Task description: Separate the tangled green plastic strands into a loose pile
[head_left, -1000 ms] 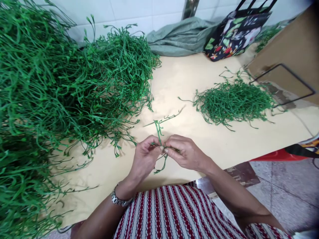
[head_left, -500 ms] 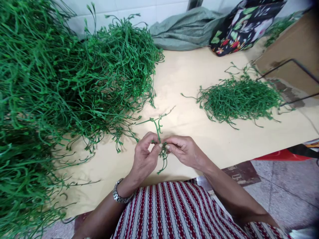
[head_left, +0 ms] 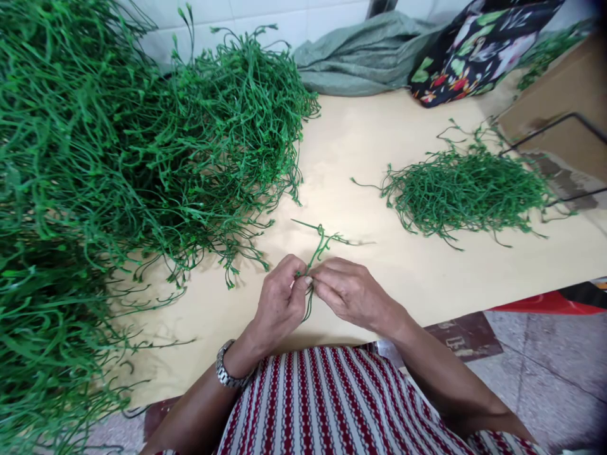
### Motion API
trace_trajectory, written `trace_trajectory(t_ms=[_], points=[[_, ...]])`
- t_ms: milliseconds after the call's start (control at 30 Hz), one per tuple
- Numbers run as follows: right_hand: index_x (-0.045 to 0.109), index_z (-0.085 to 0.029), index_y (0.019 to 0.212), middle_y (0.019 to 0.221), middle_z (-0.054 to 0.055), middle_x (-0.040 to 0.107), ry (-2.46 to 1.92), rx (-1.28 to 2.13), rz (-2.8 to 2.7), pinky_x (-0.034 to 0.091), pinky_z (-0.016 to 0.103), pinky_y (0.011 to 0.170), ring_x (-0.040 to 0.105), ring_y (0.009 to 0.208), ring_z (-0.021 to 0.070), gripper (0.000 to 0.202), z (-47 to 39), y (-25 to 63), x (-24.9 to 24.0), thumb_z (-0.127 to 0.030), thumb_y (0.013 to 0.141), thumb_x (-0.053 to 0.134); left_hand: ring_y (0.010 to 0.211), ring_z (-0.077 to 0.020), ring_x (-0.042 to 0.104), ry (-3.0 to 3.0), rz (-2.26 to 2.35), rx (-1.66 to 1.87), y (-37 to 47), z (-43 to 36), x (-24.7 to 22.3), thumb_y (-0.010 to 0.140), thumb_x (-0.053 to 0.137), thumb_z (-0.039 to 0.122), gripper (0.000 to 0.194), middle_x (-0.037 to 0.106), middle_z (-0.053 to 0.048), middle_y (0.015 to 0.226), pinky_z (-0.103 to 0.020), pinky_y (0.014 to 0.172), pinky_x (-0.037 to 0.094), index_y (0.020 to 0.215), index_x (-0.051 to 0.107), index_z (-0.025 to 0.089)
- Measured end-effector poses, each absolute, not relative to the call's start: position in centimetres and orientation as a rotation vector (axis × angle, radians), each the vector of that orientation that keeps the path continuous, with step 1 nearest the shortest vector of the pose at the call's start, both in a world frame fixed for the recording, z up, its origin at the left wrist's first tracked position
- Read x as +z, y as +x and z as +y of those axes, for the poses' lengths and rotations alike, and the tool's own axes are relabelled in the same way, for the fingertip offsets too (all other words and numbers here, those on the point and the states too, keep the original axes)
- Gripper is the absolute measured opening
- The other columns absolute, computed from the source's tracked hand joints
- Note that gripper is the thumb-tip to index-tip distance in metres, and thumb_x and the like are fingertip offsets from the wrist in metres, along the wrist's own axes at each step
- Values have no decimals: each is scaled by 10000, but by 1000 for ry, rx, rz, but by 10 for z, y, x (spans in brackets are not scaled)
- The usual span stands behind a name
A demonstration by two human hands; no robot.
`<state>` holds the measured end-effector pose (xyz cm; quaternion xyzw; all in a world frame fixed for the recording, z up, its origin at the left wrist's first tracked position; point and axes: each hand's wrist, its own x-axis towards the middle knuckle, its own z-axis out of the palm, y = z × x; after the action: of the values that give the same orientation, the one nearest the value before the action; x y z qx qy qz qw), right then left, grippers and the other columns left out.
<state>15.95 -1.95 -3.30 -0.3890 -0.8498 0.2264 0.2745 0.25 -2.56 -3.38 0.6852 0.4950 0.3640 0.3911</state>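
Note:
Between both hands is a green branching stem that looks like an artificial plant piece. Its upper branches spread above my fingers, and thin ends hang below them. My left hand, with a metal watch on the wrist, pinches the stem between thumb and forefinger. Fingers of my right hand are bent and pressed together against the same stem, close to the left thumb. The exact spot where they grip is partly hidden by the fingers. Both hands are just above the table, near its front edge.
A tall heap of green stems covers the left side. A smaller pile of stems lies at the right, beside a cardboard box and a black wire frame. Behind are a grey-green sack and a floral bag.
The stem's upper branches have swung to the right and tilted. My right fingers have closed further over the joint, hiding more of the lower ends. The camera view has shifted slightly.

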Motion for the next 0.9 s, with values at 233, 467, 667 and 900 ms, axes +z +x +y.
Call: trace_trajectory(t_ms=[233, 467, 667, 900], points=[[545, -148, 611, 591, 29, 553, -1033, 623, -2144, 400, 227, 510, 481, 527, 102, 244, -19, 153, -36, -72, 780, 386, 589, -114, 375, 1761, 1223, 946, 2, -29, -37, 815, 427, 110, 143, 390, 26, 643, -251, 563, 314, 703, 390, 191], [580, -149, 667, 588, 8, 582, -1116, 854, -1679, 393, 184, 444, 505, 481, 78, 200, -27, 143, -41, -63, 728, 410, 611, -109, 431, 1486, 1108, 1247, 6, -34, -40, 836, 471, 154, 67, 444, 3, 724, -248, 568, 365, 780, 458, 190], [580, -160, 711, 670, 3, 578, -1174, 971, -1643, 408, 198, 505, 523, 572, 86, 172, -20, 162, -38, -102, 779, 433, 602, -95, 464, 1159, 1007, 1233, 4, -26, -28, 796, 565, 197, 48, 476, 3, 733, -219, 540, 394, 774, 525, 180], [521, -176, 830, 715, 4, 532, -1170, 1169, -1628, 414, 226, 581, 501, 637, 102, 131, -17, 171, -36, -263, 879, 438, 567, -72, 439, 904, 959, 1013, 4, -17, -29, 698, 665, 157, 103, 485, 23, 641, -194, 527, 371, 653, 573, 151]])
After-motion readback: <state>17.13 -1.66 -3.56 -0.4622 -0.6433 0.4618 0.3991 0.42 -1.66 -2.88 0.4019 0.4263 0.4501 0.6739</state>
